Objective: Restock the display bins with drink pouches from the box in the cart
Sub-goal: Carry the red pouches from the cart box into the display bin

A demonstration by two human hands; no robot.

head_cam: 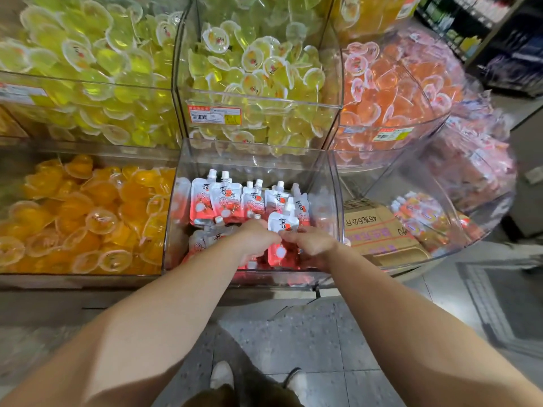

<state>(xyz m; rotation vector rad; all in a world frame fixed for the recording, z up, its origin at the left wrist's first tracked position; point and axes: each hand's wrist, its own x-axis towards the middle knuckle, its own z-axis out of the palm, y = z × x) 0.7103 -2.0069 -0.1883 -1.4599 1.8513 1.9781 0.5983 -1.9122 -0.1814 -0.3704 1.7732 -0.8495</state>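
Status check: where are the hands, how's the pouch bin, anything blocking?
Left hand and right hand both gripping one drink pouch inside the clear bin. Bin part filled, pouches standing at the back. Nothing blocking.

shop | clear display bins [329, 183] of jelly cups [252, 58] | price labels [214, 114] | stocked shelves [482, 30]

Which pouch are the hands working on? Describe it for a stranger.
Find the clear plastic bin in the lower middle, below the yellow jelly cups. Near its front wall, the left hand and right hand meet on one white-and-red spouted drink pouch, raised above its neighbours.
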